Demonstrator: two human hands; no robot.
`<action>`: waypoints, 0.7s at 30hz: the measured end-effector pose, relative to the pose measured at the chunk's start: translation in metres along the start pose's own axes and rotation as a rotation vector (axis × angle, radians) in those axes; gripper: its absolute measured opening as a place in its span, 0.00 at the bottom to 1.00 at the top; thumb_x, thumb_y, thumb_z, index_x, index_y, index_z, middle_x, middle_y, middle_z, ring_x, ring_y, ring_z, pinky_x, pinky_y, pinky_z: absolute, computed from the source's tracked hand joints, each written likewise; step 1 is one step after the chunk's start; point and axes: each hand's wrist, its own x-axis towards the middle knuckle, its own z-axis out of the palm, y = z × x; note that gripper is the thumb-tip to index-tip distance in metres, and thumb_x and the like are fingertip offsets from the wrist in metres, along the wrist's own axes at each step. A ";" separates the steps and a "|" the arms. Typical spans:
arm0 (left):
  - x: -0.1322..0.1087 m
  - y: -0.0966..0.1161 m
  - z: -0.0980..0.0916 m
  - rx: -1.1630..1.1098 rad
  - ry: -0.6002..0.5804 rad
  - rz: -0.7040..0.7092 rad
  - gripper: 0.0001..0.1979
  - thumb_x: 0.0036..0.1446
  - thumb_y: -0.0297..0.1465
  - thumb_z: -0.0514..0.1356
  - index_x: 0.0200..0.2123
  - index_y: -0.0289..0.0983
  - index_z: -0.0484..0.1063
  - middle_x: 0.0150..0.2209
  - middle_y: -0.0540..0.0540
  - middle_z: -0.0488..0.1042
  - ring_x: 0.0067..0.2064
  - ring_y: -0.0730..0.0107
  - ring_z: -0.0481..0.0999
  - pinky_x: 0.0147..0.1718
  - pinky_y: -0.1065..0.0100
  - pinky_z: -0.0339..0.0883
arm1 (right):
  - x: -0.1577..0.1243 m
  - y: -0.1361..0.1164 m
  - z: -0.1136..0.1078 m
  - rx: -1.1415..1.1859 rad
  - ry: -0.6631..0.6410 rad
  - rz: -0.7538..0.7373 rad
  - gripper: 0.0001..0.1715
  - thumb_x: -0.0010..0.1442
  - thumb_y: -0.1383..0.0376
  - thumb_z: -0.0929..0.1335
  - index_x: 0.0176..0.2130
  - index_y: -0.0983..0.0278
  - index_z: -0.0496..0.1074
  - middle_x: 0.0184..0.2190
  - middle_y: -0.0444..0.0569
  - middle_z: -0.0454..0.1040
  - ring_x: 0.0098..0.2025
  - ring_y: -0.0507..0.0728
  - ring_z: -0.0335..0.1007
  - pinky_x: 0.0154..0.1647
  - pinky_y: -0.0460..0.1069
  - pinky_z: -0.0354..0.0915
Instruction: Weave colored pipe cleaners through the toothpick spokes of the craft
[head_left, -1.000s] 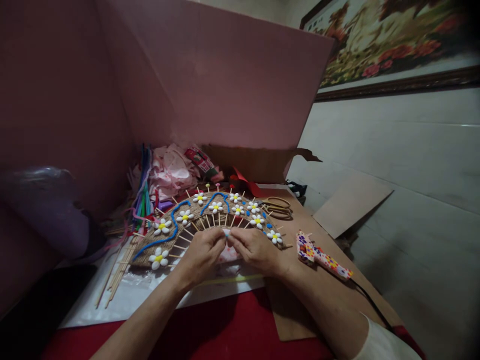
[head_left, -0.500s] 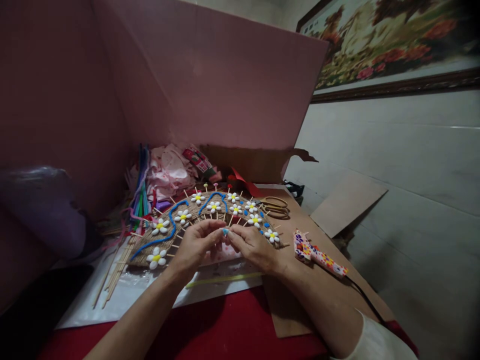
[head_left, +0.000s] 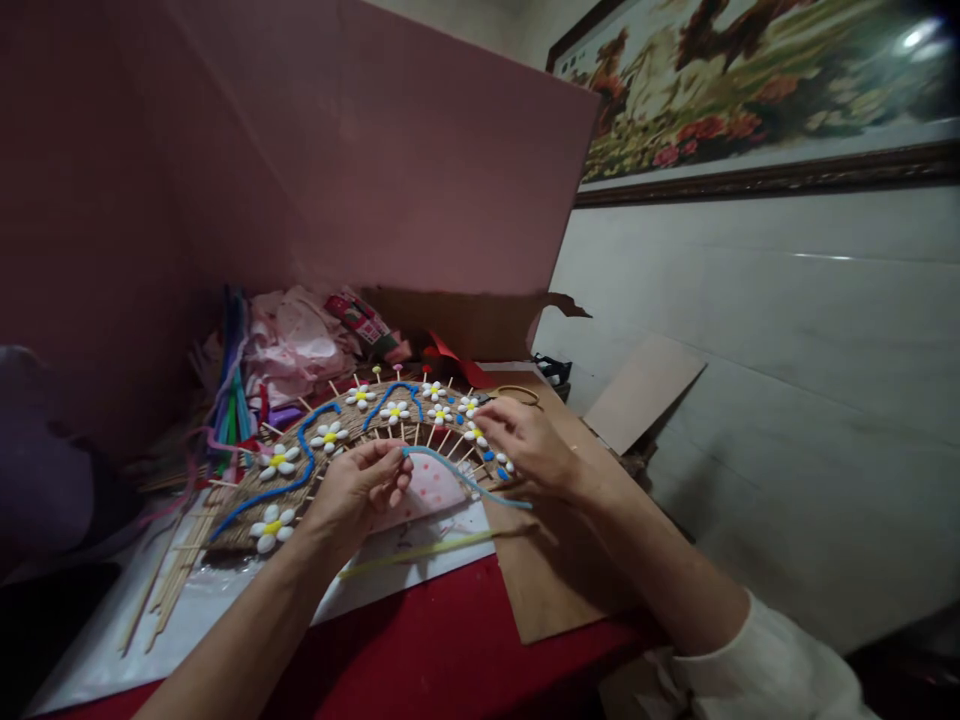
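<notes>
My left hand [head_left: 371, 480] pinches one end of a light blue pipe cleaner [head_left: 465, 475], which curves away to the right and down. Closed at the fingertips, my right hand [head_left: 525, 440] hovers by the right end of a twine-wrapped arch [head_left: 247, 500]; what it holds, if anything, is hidden. White daisies with yellow centres, such as one daisy [head_left: 272, 527], decorate the arch, along with wavy blue strips [head_left: 304, 455] and blue dots. Thin sticks poke out along both its edges. Gold-handled scissors [head_left: 519, 392] lie just behind my right hand, partly covered.
Wooden sticks [head_left: 176, 560] lie at the left on a white sheet [head_left: 97, 620]. A yellow pipe cleaner [head_left: 427, 548] crosses the sheet's front. Cardboard [head_left: 547, 600] lies on the red table [head_left: 420, 620] at right. Coloured pipe cleaners [head_left: 232, 380] and crumpled pink material [head_left: 292, 345] are behind.
My hands have parted: the right let go of the pipe cleaner and moved up and right near the scissors. The pipe cleaner's length now shows. The view has turned right; the flowered glue gun is hidden.
</notes>
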 end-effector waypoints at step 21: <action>-0.002 0.008 -0.006 -0.193 0.029 -0.044 0.05 0.48 0.17 0.60 0.30 0.29 0.70 0.25 0.43 0.74 0.23 0.75 0.73 0.20 0.78 0.69 | 0.045 0.126 -0.050 -0.451 -0.381 0.163 0.23 0.50 0.62 0.69 0.46 0.64 0.64 0.42 0.54 0.72 0.40 0.58 0.68 0.36 0.47 0.60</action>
